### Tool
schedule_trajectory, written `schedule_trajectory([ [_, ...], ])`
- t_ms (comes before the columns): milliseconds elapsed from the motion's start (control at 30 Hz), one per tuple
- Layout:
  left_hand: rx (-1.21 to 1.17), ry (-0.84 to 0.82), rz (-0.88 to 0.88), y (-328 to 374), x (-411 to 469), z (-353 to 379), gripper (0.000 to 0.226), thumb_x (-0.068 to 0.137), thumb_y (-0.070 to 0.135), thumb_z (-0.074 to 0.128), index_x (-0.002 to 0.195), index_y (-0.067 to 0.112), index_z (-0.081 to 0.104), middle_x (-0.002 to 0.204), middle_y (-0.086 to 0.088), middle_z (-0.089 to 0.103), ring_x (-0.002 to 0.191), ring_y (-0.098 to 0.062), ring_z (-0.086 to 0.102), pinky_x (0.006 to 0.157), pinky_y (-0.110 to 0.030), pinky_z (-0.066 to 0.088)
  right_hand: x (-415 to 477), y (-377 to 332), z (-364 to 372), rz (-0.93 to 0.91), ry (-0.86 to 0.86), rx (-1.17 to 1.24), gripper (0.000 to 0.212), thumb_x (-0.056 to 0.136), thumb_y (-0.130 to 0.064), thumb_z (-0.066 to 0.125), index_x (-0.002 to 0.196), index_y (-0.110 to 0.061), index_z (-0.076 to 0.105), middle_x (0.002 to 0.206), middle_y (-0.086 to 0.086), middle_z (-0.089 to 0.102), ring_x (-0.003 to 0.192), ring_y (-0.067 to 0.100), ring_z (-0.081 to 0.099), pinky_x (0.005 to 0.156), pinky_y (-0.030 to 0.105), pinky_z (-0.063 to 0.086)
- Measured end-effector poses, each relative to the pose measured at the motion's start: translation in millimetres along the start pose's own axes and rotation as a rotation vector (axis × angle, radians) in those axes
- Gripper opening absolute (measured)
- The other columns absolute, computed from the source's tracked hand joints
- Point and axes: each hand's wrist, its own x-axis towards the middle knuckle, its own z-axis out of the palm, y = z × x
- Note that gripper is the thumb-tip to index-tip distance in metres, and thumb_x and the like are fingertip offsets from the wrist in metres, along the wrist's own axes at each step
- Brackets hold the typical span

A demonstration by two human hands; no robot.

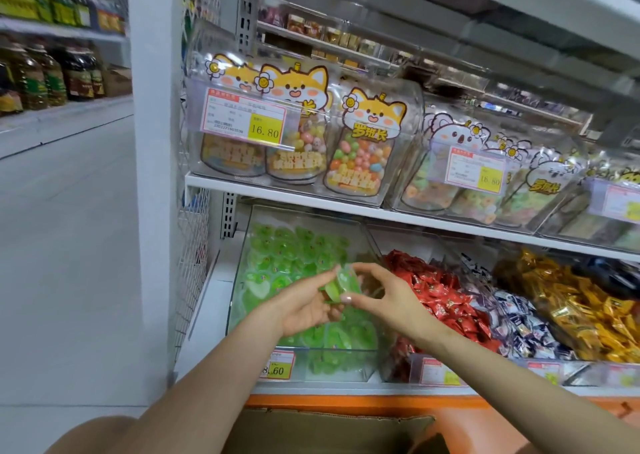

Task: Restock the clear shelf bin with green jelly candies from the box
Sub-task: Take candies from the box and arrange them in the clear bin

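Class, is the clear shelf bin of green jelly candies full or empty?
Largely full: green jelly candies cover the clear plastic shelf bin from front wall to back.

Shop: price tags [265,130], stocked candy shelves [398,212], aisle.

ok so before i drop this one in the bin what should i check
1. Grip on the green jelly candy: ok, left hand and right hand both hold it.
2. Hands over the right bin: ok, above the clear bin of green jellies, not the red candies beside it.
3. Bin top open: ok, nothing covers it under the hands.
4. Room in the bin: cannot tell, the hands hide the middle of the pile.
5. Stock left in the box: cannot tell, its inside is out of view.
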Motion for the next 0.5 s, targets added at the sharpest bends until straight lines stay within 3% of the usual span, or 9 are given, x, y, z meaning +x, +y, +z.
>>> schedule_trajectory([
  [100, 0.027, 0.046, -0.04, -3, 4, -6, 0.038, 0.087, 0.043, 0.05, 0.108, 0.012, 0.055, 0.079, -0.008, 0.055, 0.051, -0.009, 0.043, 0.036, -0.015, 0.034, 2, 0, -9, -0.109, -0.165, -0.091, 0.079, 0.067, -0.029, 0.083, 0.135, -0.025, 0.044, 0.117, -0.004, 0.053, 0.097, -0.002, 0.051, 0.086, 0.007, 0.039],
  [167, 0.072, 0.065, -0.046, -3, 4, -7, 0.049, 0.078, 0.047, 0.056, 0.114, 0.014, 0.052, 0.08, -0.008, 0.051, 0.05, -0.008, 0.041, 0.035, -0.014, 0.033, 4, -1, -14, -0.15, -0.205, -0.174, 0.072, 0.066, -0.032, 0.083, 0.13, -0.025, 0.05, 0.114, -0.002, 0.055, 0.095, -0.004, 0.05, 0.086, 0.007, 0.037],
  [233, 0.188, 0.126, -0.029, -1, 1, -4, 0.057, 0.079, 0.05, 0.054, 0.121, 0.011, 0.049, 0.083, -0.01, 0.053, 0.053, -0.01, 0.044, 0.037, -0.016, 0.035, 9, -1, -16, -0.171, -0.184, -0.262, 0.067, 0.067, -0.039, 0.082, 0.127, -0.025, 0.054, 0.115, -0.002, 0.058, 0.097, 0.002, 0.053, 0.09, 0.016, 0.041],
  [300, 0.571, 0.322, 0.048, 4, -4, -2, 0.057, 0.09, 0.054, 0.044, 0.126, 0.01, 0.046, 0.095, -0.011, 0.061, 0.061, -0.014, 0.055, 0.046, -0.02, 0.043, 21, 1, -20, -0.163, -0.135, -0.37, 0.066, 0.069, -0.043, 0.079, 0.128, -0.025, 0.055, 0.121, -0.002, 0.061, 0.107, 0.011, 0.056, 0.095, 0.026, 0.042],
  [400, 1.223, 0.658, 0.28, 11, -10, -17, 0.045, 0.095, 0.05, 0.04, 0.117, 0.013, 0.053, 0.11, -0.005, 0.065, 0.092, -0.021, 0.063, 0.076, -0.029, 0.047, 55, 11, -32, -0.089, -0.06, -0.549, 0.066, 0.073, -0.048, 0.073, 0.132, -0.025, 0.052, 0.13, -0.001, 0.058, 0.117, 0.017, 0.054, 0.096, 0.026, 0.041],
  [500, 1.344, 0.694, 0.355, 13, -17, -30, 0.026, 0.095, 0.037, 0.047, 0.107, 0.016, 0.058, 0.109, 0.0, 0.065, 0.097, -0.019, 0.061, 0.082, -0.03, 0.048, 90, 25, -34, -0.059, -0.095, -0.721, 0.067, 0.075, -0.056, 0.068, 0.131, -0.025, 0.051, 0.134, 0.0, 0.053, 0.122, 0.019, 0.049, 0.095, 0.025, 0.037],
])
